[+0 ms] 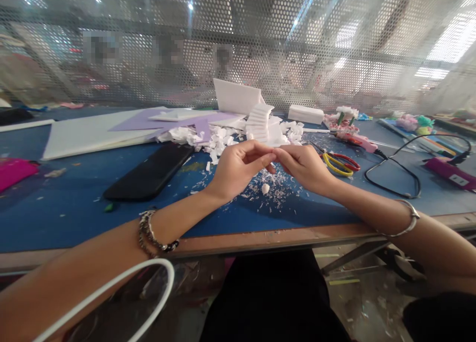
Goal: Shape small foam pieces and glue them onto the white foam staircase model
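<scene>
White cable (171, 277) cropped; pinch between hands (235, 169) unclear

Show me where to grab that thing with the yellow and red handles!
Probably around the yellow handle and red handle, coming from the right: their curved loops stick out that way, easy to wrap fingers around, while the other end points left, close to the right hand.

Worktop (70, 228): blue, brown front edge (275, 238)
Black slab (148, 173): lying flat, left
Looped handles (344, 173): red and yellow
Purple block (448, 172): far right, by black cable (418, 181)
Screen (260, 29): perforated, behind
</scene>
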### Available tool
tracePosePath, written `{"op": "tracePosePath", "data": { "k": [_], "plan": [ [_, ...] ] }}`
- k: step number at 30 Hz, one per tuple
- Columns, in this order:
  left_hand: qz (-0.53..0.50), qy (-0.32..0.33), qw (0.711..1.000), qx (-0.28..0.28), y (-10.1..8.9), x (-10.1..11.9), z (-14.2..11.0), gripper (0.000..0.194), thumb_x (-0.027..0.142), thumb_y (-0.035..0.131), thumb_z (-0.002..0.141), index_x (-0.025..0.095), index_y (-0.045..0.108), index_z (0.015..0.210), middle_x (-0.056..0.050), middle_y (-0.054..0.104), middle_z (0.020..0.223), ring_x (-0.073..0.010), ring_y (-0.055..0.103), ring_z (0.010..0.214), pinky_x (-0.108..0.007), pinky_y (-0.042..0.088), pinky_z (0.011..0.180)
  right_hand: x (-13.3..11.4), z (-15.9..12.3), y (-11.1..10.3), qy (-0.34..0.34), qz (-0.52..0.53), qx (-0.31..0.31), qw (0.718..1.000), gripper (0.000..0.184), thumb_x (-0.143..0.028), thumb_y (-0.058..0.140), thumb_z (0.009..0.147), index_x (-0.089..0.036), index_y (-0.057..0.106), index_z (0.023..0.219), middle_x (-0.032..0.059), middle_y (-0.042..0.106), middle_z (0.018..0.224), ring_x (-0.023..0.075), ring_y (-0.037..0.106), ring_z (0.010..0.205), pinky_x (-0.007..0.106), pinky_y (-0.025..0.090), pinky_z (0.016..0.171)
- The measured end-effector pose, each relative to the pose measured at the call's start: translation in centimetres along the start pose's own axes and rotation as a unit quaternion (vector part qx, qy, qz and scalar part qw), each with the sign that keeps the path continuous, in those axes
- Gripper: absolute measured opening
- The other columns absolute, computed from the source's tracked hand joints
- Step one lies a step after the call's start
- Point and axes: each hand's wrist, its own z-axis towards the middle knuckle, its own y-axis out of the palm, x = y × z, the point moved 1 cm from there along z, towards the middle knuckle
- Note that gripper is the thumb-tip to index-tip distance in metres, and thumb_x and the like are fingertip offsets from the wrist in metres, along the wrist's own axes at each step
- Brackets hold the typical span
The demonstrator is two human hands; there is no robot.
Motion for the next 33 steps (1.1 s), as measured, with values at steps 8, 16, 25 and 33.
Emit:
{"op": "tracePosePath", "data": {
  "k": [8, 16, 25, 33],
  "plan": [
    [0.074, 0.034, 0.996, 0.029, -0.4, 0.0, 0.0, 0.009, 0.021, 0.067, 0.070, 0.014, 0.062, 0.074, 0.001, 0.065, 0.062, -0.0089, 0.061, 0.056, -0.019, 0.050, 0.057, 0.1, 0.2, 0.2, 0.027, 0.072, -0.049, 0.996, 0.044, -0.039, 0.030, 0.090, -0.015, 0.042, 0.054, -0.0042, 0.039, 0.046, 0.0031, 0.034, 0.045, 0.020, 0.027, 0.050],
    [0.093, 0.042, 0.995, -0.015, -0.7, -0.4, 0.3, 0.007, 0.021, 0.059, 0.076, 0.014, 0.061, 0.078, 0.001, 0.062, 0.062, -0.0074, 0.059, 0.055, -0.017, 0.049, 0.056, 0.5, 0.4, 0.0, -0.001, -0.009, -0.032, 0.999, 0.043, -0.041, 0.033, 0.089, -0.015, 0.048, 0.059, -0.0035, 0.043, 0.050, 0.0041, 0.037, 0.049, 0.020, 0.027, 0.052],
    [0.136, 0.023, 0.990, -0.011, -1.1, -0.6, 0.5, 0.008, 0.022, 0.056, 0.075, 0.015, 0.052, 0.073, 0.004, 0.055, 0.053, -0.0075, 0.053, 0.049, -0.019, 0.044, 0.051, 0.0, 0.8, -0.2, -0.023, -0.167, -0.037, 0.985, 0.039, -0.041, 0.032, 0.089, -0.016, 0.047, 0.063, -0.0034, 0.036, 0.052, 0.0052, 0.029, 0.048, 0.023, 0.021, 0.051],
    [0.156, 0.050, 0.986, -0.044, -1.0, 0.0, 0.3, 0.008, 0.016, 0.054, 0.070, 0.017, 0.047, 0.066, 0.004, 0.049, 0.057, -0.0062, 0.044, 0.052, -0.018, 0.038, 0.051, -0.1, 1.0, -0.5, -0.053, -0.024, -0.112, 0.992, 0.040, -0.040, 0.033, 0.089, -0.015, 0.049, 0.062, -0.0033, 0.044, 0.052, 0.0037, 0.036, 0.049, 0.020, 0.028, 0.052]
  ]
}}
